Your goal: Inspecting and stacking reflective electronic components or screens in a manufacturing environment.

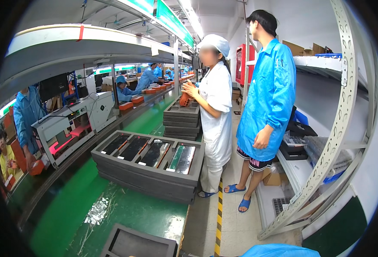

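Neither of my hands shows; only a bright blue sleeve [279, 251] comes in at the lower edge. Nearest to it on the green bench [142, 216] lies a dark grey foam tray [165, 245], cut off by the picture's edge, with an empty recess. Beyond it stands a stack of grey foam trays [144, 173]. Flat rectangular panels lie in the top tray's slots: black ones [134, 147], a glossy one under film [156, 153] and a green and silver one [181, 159]. White scraps [97, 210] are strewn on the bench to the left.
A person in white [217, 98] holds an orange item [185, 99] by a farther tray stack [181, 113]. Another in a blue coat [268, 94] stands in the aisle beside a metal rack [326, 171]. A white machine [75, 128] stands along the line at left.
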A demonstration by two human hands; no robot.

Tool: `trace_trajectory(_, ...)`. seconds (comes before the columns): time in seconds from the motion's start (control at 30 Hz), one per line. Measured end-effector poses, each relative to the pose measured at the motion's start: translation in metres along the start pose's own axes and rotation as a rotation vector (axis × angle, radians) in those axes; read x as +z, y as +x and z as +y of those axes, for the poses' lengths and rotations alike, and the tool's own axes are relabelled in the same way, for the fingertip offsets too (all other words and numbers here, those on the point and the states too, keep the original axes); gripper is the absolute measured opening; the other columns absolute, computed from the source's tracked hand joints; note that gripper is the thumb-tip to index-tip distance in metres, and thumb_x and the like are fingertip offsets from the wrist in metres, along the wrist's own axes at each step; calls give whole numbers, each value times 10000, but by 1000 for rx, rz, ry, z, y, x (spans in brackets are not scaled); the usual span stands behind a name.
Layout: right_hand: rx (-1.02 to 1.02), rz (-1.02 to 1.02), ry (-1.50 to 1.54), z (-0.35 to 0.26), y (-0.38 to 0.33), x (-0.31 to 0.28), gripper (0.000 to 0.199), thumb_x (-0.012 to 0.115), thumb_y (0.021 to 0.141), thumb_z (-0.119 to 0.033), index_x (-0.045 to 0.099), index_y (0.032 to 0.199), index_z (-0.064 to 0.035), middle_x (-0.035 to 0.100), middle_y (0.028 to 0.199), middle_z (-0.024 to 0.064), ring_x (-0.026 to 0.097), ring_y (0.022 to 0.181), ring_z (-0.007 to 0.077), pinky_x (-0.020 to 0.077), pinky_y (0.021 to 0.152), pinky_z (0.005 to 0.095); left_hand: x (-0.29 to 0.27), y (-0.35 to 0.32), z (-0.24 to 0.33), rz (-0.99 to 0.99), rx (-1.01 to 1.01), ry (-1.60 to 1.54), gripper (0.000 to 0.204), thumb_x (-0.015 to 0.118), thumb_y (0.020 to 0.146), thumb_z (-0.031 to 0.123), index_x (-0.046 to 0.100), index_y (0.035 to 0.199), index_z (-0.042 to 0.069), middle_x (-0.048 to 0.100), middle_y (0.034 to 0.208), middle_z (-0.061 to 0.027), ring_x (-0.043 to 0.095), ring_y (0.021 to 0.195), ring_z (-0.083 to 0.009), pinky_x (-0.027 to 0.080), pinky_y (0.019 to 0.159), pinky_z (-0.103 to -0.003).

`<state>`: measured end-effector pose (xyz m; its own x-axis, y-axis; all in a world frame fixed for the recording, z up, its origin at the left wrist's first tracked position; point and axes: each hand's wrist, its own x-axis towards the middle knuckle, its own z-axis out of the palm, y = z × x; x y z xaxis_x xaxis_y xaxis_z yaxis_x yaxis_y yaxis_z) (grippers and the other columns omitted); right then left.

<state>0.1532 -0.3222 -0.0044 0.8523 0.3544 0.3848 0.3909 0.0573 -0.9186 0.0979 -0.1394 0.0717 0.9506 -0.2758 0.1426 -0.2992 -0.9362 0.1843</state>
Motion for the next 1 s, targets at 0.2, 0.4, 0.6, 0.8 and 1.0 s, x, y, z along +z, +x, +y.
trace_trajectory(0.2,14,-2,25,-3,1,1,444,571,1004,-325,482,1329,-35,562,1251,160,552,1178,307,439,1022,419,-1,0,2,11,11,25,713,807,792,354,490,1352,49,661,1112,-175,678,867,-367,552,708,-429)
trace_trajectory(0.4,10,-4,22,-2,-1,-1,408,547,1019,-311,504,1320,-40,569,1259,162,554,1196,312,436,1032,416,0,-3,2,-6,-7,57,688,806,796,348,503,1333,44,663,1108,-177,678,872,-366,552,712,-426)
trace_trajectory(0.6,-2,0,27,-1,-1,-1,407,542,1022,-310,506,1322,-38,570,1255,163,557,1189,311,437,1029,412,0,-2,3,5,6,54,664,805,800,342,516,1314,39,665,1103,-179,677,877,-365,552,715,-423)
trace_trajectory(0.8,12,-5,32,-2,-1,-3,418,543,1022,-323,503,1325,-36,570,1258,164,557,1193,316,439,1027,414,-1,-6,2,18,14,37,650,809,796,341,531,1296,32,670,1085,-183,678,871,-366,553,719,-424)
trace_trajectory(1.0,10,-4,8,-4,-1,-3,430,551,1016,-338,504,1321,-39,576,1252,170,568,1183,327,449,1016,421,-1,-6,1,19,6,24,635,814,788,337,543,1274,31,676,1061,-184,680,859,-370,552,718,-431)
